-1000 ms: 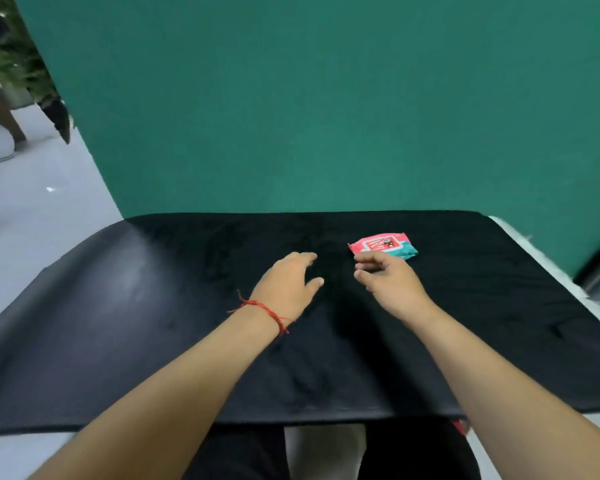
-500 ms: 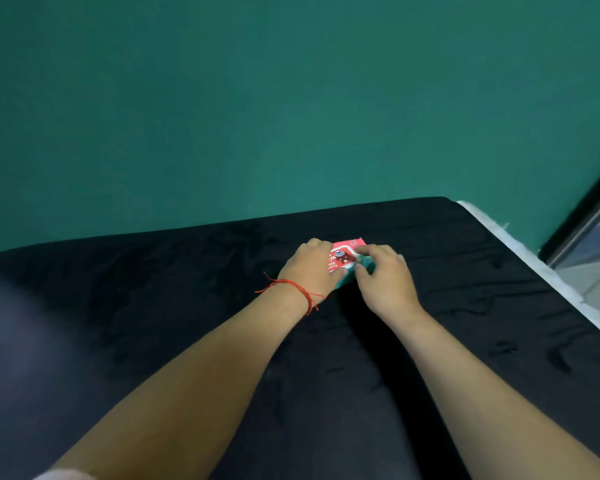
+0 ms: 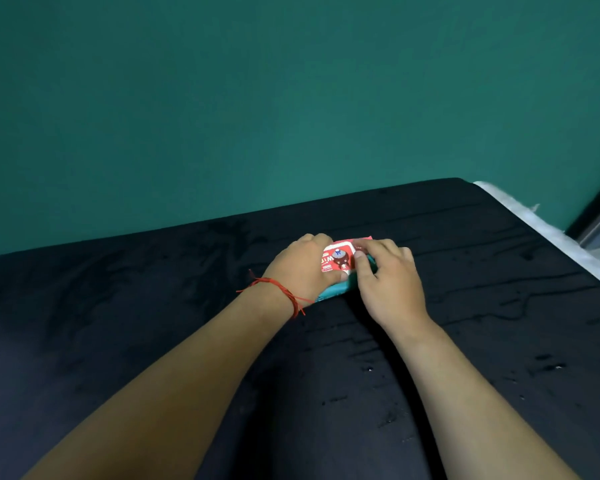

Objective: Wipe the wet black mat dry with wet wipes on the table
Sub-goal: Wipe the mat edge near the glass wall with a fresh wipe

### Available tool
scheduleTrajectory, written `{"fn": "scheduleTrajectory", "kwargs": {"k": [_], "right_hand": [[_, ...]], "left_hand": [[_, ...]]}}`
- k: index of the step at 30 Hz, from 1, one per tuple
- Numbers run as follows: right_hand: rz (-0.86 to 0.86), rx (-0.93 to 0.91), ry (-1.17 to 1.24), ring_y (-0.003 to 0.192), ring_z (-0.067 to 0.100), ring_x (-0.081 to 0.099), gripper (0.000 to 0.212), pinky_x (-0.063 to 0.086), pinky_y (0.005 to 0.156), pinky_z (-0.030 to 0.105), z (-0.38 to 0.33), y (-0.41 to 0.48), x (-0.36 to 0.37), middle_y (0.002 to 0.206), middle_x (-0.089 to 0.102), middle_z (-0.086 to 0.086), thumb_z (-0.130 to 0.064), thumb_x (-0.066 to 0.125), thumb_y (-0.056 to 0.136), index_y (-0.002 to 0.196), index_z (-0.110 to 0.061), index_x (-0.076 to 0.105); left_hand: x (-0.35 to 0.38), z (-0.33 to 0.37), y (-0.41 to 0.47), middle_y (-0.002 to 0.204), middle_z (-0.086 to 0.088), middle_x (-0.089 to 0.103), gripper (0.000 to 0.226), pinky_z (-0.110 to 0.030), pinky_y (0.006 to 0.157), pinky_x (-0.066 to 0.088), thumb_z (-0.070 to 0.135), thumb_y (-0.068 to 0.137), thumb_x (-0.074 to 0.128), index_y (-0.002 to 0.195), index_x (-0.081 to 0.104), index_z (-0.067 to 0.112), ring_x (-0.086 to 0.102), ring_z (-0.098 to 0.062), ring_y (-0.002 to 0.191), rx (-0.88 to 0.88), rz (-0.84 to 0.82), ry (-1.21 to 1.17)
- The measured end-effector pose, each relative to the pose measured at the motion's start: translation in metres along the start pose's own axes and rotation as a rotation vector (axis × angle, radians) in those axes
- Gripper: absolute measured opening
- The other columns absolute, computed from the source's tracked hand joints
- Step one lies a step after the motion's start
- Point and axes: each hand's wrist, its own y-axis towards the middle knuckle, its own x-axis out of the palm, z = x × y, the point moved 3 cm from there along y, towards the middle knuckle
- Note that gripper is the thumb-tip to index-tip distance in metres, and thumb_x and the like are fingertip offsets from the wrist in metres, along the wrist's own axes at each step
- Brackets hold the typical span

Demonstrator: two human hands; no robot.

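Wet-wipes packet (image 3: 338, 261), red and teal, on wet black mat (image 3: 482, 306): left hand (image 3: 302, 268) grips it; right hand (image 3: 388, 282) pinches its top.

We see a black mat (image 3: 482, 306) and a red-and-teal wipes pack (image 3: 336, 262). Our wrist string (image 3: 284, 291) is red, the wall (image 3: 291, 98) teal-green.

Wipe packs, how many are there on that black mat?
1. The wipe pack lies on the black mat toward its far edge, gripped by the left hand and the right hand. No other shows, though the arms cover some mat.
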Motion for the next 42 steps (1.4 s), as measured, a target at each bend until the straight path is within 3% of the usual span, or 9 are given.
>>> {"fn": "scheduleTrajectory", "kwargs": {"k": [3, 5, 9, 14, 17, 25, 35, 38, 42], "right_hand": [[-0.038, -0.026, -0.073, 0.117, 0.011, 0.042, 0.036, 0.043, 0.103, 0.041, -0.002, -0.001, -0.002, 0.130, 0.060, -0.016, -0.045, 0.043, 0.109, 0.140, -0.042, 0.062], [-0.051, -0.027, -0.028, 0.121, 0.008, 0.041, 0.037, 0.041, 0.107, 0.040, -0.003, 0.000, -0.003, 0.127, 0.057, -0.021, -0.048, 0.039, 0.109, 0.138, -0.045, 0.063], [-0.099, -0.089, 0.319, 0.123, 0.007, 0.050, 0.034, 0.043, 0.106, 0.034, -0.009, 0.000, -0.011, 0.115, 0.068, -0.020, -0.037, 0.046, 0.109, 0.110, -0.034, 0.080], [-0.102, -0.117, 0.369, 0.107, 0.010, 0.061, 0.034, 0.049, 0.093, 0.036, -0.012, 0.001, -0.017, 0.090, 0.075, -0.014, -0.034, 0.065, 0.102, 0.071, -0.029, 0.078], [-0.161, -0.111, 0.210, 0.109, 0.006, 0.056, 0.012, 0.049, 0.088, 0.026, -0.005, 0.002, -0.013, 0.101, 0.068, -0.019, -0.024, 0.079, 0.090, 0.092, -0.036, 0.076], [-0.255, -0.109, 0.104, 0.124, 0.002, 0.042, 0.047, 0.034, 0.089, 0.009, 0.000, 0.002, -0.014, 0.125, 0.053, -0.028, -0.025, 0.079, 0.090, 0.132, -0.040, 0.065], [-0.307, -0.046, 0.106, 0.133, 0.005, 0.038, 0.053, 0.040, 0.099, 0.029, 0.004, 0.003, -0.013, 0.136, 0.049, -0.023, -0.026, 0.076, 0.094, 0.142, -0.038, 0.058], [-0.330, -0.040, 0.141, 0.137, 0.008, 0.042, 0.053, 0.044, 0.104, 0.034, 0.003, 0.005, -0.012, 0.140, 0.051, -0.020, -0.021, 0.073, 0.096, 0.144, -0.037, 0.056], [-0.212, 0.000, 0.107, 0.131, 0.012, 0.043, 0.046, 0.045, 0.103, 0.036, 0.006, 0.007, -0.014, 0.138, 0.051, -0.014, -0.028, 0.076, 0.095, 0.137, -0.035, 0.059]], "left_hand": [[-0.006, 0.005, -0.007, 0.110, 0.005, 0.062, 0.049, -0.031, 0.070, 0.049, 0.042, 0.089, 0.081, 0.122, 0.047, 0.029, 0.062, -0.015, 0.092, 0.043, 0.016, -0.049], [-0.007, 0.009, -0.014, 0.114, 0.006, 0.060, 0.046, -0.030, 0.076, 0.051, 0.035, 0.091, 0.079, 0.122, 0.045, 0.029, 0.062, -0.015, 0.100, 0.111, 0.030, -0.043], [-0.007, 0.011, -0.041, 0.131, 0.009, 0.060, 0.037, -0.027, 0.104, 0.040, 0.046, 0.097, 0.065, 0.126, 0.062, 0.024, 0.051, -0.012, 0.123, 0.300, 0.238, 0.013], [0.003, -0.009, -0.062, 0.104, 0.011, 0.065, 0.036, -0.031, 0.094, 0.045, 0.038, 0.109, 0.048, 0.092, 0.073, 0.018, 0.054, -0.011, 0.102, 0.206, 0.250, -0.156], [-0.004, -0.017, -0.050, 0.098, 0.012, 0.059, 0.014, -0.027, 0.087, 0.046, 0.028, 0.106, 0.058, 0.100, 0.069, 0.021, 0.053, -0.009, 0.095, 0.085, 0.346, -0.164], [-0.004, -0.007, -0.011, 0.124, 0.004, 0.055, 0.036, -0.034, 0.101, 0.045, 0.041, 0.102, 0.063, 0.134, 0.068, 0.026, 0.047, -0.017, 0.121, 0.044, 0.044, 0.042], [-0.025, -0.018, 0.000, 0.110, 0.007, 0.059, 0.030, -0.022, 0.092, 0.043, 0.011, 0.098, 0.062, 0.122, 0.074, 0.025, 0.058, -0.013, 0.104, 0.116, 0.011, 0.067], [-0.030, -0.024, 0.000, 0.132, 0.010, 0.056, 0.040, -0.017, 0.100, 0.034, 0.017, 0.101, 0.062, 0.140, 0.062, 0.025, 0.052, -0.009, 0.123, 0.157, -0.080, 0.078], [-0.022, -0.022, -0.011, 0.129, 0.010, 0.062, 0.043, -0.028, 0.091, 0.046, 0.040, 0.104, 0.058, 0.146, 0.051, 0.032, 0.061, -0.013, 0.113, -0.005, -0.194, 0.015]]}}
